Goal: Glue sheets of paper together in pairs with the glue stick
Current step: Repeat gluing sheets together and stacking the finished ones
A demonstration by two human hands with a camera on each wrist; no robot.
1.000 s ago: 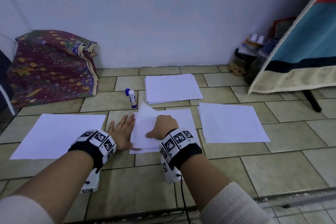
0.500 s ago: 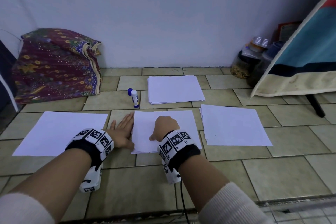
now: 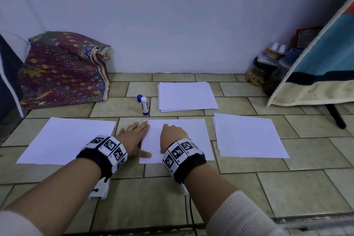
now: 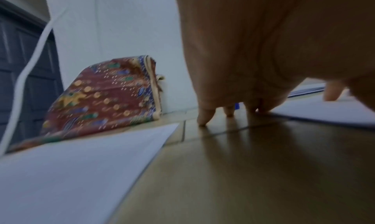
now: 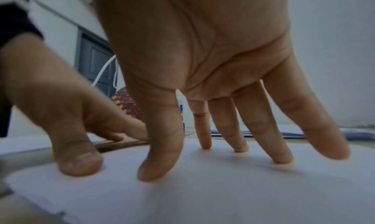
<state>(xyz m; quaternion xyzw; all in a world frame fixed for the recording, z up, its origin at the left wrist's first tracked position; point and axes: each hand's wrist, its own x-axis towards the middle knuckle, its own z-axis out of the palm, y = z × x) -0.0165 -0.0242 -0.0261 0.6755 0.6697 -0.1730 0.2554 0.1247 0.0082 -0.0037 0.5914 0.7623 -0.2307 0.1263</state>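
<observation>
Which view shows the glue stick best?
Head view: the whole glue stick shows, standing uncapped, its blue cap beside it. Right wrist shows a sliver between fingers; left wrist shows only a blue speck.

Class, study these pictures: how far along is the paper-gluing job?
Done, apparently: the sheet on the left lies set aside. In hand: right hand fingers and left hand press the middle sheets flat. Left: the far stack and right stack; the glue stick stands uncapped.
</observation>
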